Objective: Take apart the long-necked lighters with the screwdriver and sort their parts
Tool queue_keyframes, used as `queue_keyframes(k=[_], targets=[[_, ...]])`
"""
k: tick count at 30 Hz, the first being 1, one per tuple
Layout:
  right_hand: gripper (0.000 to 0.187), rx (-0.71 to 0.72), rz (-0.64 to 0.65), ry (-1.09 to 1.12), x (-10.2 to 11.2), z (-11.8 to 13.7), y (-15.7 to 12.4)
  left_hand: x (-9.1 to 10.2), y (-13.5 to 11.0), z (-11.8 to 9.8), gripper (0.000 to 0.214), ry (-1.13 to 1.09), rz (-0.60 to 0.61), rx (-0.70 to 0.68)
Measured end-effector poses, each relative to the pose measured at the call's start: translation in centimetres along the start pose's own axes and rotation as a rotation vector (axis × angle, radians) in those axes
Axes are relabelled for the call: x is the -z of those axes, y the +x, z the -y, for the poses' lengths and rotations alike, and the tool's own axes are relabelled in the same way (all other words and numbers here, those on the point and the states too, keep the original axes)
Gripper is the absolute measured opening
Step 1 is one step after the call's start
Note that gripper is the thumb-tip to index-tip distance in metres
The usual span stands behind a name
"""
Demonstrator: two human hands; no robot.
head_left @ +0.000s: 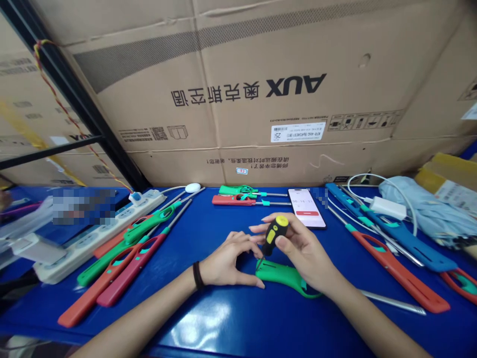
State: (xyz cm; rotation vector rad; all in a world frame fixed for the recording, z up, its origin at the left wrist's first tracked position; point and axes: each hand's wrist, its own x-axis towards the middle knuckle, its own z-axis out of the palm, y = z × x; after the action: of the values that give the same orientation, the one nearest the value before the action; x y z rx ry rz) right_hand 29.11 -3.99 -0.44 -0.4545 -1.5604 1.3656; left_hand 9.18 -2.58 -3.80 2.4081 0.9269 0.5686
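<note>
My right hand (303, 253) grips a stubby black and yellow screwdriver (275, 233), its tip pressed down on the end of a green long-nosed lighter (283, 274) lying on the blue table (223, 318). The lighter's metal tube (393, 302) sticks out to the right under my right forearm. My left hand (227, 261) rests on the table beside the lighter's end, fingers curled, thumb and forefinger touching the green body.
Several red, green and pink lighters (122, 258) lie at the left by a white power strip (93, 238). Red and blue lighters (395, 253) lie at the right. A phone (306, 208), a charger (387, 206) and two more lighters (242, 195) sit behind. Cardboard boxes (261, 89) wall the back.
</note>
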Motion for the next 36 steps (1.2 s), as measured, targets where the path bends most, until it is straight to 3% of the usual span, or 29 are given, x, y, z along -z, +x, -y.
queue_keyframes(k=[7, 13, 16, 24, 28, 33, 36], targets=[[0.022, 0.054, -0.039, 0.008, 0.5, 0.4, 0.2, 0.0, -0.1, -0.2, 0.044, -0.005, 0.013, 0.027], [0.022, -0.033, 0.01, -0.01, 0.3, 0.6, 0.1, 0.0, 0.1, -0.1, 0.044, -0.001, 0.01, 0.02], [0.026, -0.088, 0.006, -0.014, -0.3, 0.4, 0.2, -0.1, 0.1, 0.0, 0.044, -0.003, 0.001, 0.012], [0.029, -0.122, -0.176, 0.175, -3.6, -1.8, 1.0, -0.3, 0.0, 0.3, 0.047, -0.022, -0.056, 0.004], [0.032, -0.125, -0.168, 0.166, -4.0, -1.7, 1.8, -0.3, 0.0, 0.2, 0.045, -0.043, -0.074, -0.004], [0.054, -0.158, -0.197, 0.182, -4.5, -1.7, 2.5, -0.4, -0.1, 0.2, 0.041, -0.029, -0.064, -0.026], [0.052, -0.126, -0.21, 0.234, -5.0, -2.0, 2.3, -0.3, -0.1, 0.1, 0.038, -0.044, -0.045, -0.025]])
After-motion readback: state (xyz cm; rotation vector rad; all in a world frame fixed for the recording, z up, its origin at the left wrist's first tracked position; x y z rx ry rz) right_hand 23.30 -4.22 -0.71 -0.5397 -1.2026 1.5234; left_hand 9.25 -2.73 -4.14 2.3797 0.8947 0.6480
